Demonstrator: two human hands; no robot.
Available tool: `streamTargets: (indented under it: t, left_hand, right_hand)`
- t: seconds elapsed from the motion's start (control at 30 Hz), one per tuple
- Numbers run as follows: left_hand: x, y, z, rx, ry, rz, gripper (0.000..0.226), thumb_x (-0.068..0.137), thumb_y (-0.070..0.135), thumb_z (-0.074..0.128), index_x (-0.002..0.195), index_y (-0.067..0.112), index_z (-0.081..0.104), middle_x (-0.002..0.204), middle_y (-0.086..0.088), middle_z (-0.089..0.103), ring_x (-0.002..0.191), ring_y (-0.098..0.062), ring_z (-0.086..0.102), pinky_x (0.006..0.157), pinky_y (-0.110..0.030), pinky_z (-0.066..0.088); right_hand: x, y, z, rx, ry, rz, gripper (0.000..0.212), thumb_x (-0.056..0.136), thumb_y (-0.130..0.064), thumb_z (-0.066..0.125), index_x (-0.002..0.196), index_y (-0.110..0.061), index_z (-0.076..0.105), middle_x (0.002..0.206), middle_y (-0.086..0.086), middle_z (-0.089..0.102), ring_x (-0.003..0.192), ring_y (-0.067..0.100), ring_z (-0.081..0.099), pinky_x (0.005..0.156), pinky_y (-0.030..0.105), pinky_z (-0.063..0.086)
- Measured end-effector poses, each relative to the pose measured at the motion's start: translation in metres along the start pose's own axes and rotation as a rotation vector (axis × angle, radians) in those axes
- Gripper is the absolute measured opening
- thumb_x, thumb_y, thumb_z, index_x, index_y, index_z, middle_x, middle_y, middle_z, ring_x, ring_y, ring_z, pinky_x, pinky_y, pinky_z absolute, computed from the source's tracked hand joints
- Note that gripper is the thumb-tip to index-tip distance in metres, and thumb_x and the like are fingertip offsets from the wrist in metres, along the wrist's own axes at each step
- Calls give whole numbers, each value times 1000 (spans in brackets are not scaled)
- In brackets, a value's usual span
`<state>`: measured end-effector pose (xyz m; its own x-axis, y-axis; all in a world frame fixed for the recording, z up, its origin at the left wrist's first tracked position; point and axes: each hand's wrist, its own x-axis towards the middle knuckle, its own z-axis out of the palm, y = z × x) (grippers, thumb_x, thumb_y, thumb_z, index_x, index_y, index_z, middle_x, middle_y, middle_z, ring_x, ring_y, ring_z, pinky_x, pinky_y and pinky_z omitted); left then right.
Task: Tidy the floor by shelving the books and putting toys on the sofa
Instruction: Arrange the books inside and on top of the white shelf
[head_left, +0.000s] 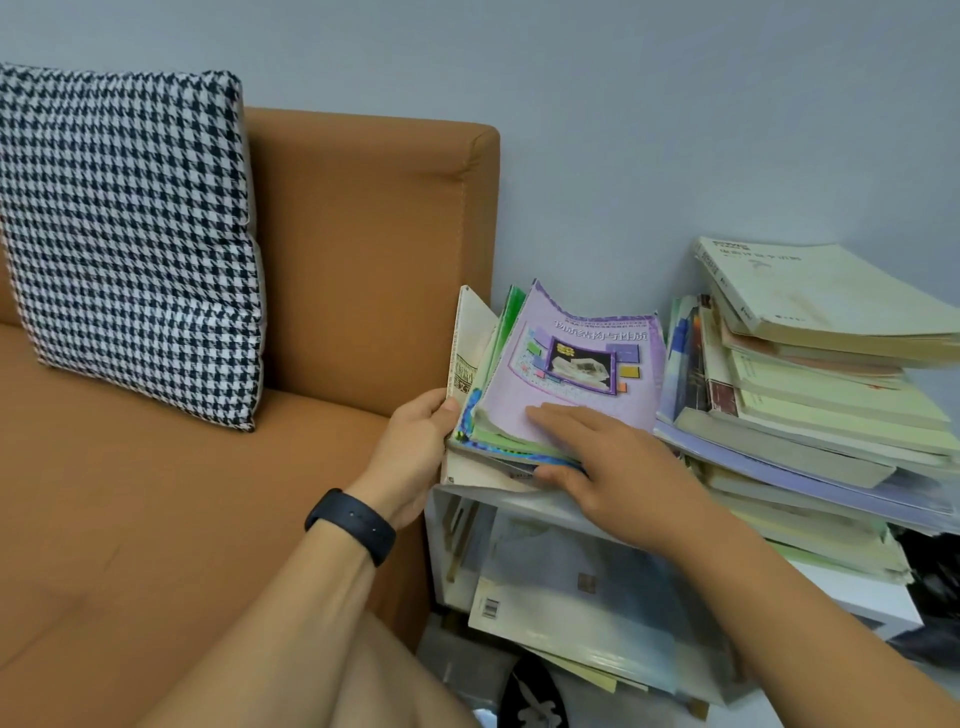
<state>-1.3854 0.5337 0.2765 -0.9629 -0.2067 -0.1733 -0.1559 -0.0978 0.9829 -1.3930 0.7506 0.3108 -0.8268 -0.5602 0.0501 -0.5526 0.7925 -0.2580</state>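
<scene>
A small bundle of thin books (524, 415) sits on top of a white shelf unit (852, 603), just right of an orange sofa (363, 260). The topmost is one purple book (576, 369), lying tilted with its cover facing up. How many books lie under it cannot be counted; green and blue page edges show. One cream book (470, 338) leans upright at the bundle's left side, against the sofa arm.

Two bare hands hold the bundle. The left hand (415, 452), with a black wristband (350, 525) on its wrist, clasps the bundle's left edge, thumb on top. The right hand (613, 462) rests with fingers flat on the purple cover and thumb tucked under the front edge, pinching the bundle.

To the right, one untidy pile of books (810, 405), at least eight, rests on the same shelf top. Below, inside the shelf, a few more books (582, 618) lie slanted. One black-and-white houndstooth cushion (124, 239) stands on the sofa.
</scene>
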Motion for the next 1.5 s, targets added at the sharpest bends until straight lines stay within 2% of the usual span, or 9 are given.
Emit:
streamTargets:
  t: [0.17,0.23,0.4,0.53,0.7,0.97,1.13,1.27,1.5]
  left_hand:
    - [1,-3,9,135,-34,13,27,108,13,40,112,9,66,85,-1,74,69,-13,67,56,-25,52]
    - [5,-9,18,315,-27,-16,23,103,5,40,101,6,62,69,1,60,55,-11,53,53,-25,45]
    - [18,-4,38,332,-110,12,17,104,12,48,113,13,63,106,-7,70,99,-24,68,83,-40,60]
    - [26,-2,39,242,-93,12,19,104,16,47,94,21,63,90,-1,70,84,-20,66,68,-32,54]
    - [14,13,29,173,81,193,36,103,15,42,103,37,70,98,22,72,95,3,63,84,-18,51]
    - [1,17,22,-285,-213,-165,59,104,58,29,131,18,63,123,-13,71,114,-31,68,98,-50,54]
    - [5,21,12,-221,-270,-242,34,102,19,54,135,9,53,123,-18,69,106,-35,71,83,-51,61]
    - [-2,20,12,-211,-215,-85,33,97,-3,50,126,12,55,120,-19,69,93,-36,73,60,-41,63]
    - [-30,32,-13,-422,-232,255,52,85,-5,58,134,12,57,121,-17,70,98,-34,71,70,-40,64]
  right_hand:
    - [8,-9,8,15,359,58,76,86,5,52,153,-28,32,136,1,57,107,36,53,67,41,50]
    - [12,-2,5,176,551,150,76,87,11,49,154,-20,34,125,7,61,118,37,47,76,38,47]
    - [14,-1,2,429,690,213,53,100,1,45,149,-20,43,135,1,60,121,29,53,81,25,38]
    - [18,-1,4,392,638,167,52,100,-1,47,149,-20,44,131,0,61,111,17,54,82,19,37]
    - [13,-2,8,311,480,111,60,96,0,52,149,-27,43,131,-5,60,108,15,54,81,33,48]
    - [-3,-6,24,9,170,-48,50,103,-35,51,151,-39,35,156,-17,39,137,11,44,96,37,51]
    - [-6,-3,30,-36,133,-72,49,103,-42,48,150,-43,35,157,-22,35,142,7,38,98,37,52]
    - [-10,2,14,267,174,11,44,100,-52,49,144,-45,45,146,-29,43,131,-9,39,107,28,44]
    - [0,-8,-9,864,479,309,64,96,-52,58,153,-46,28,156,-24,30,144,0,31,120,43,33]
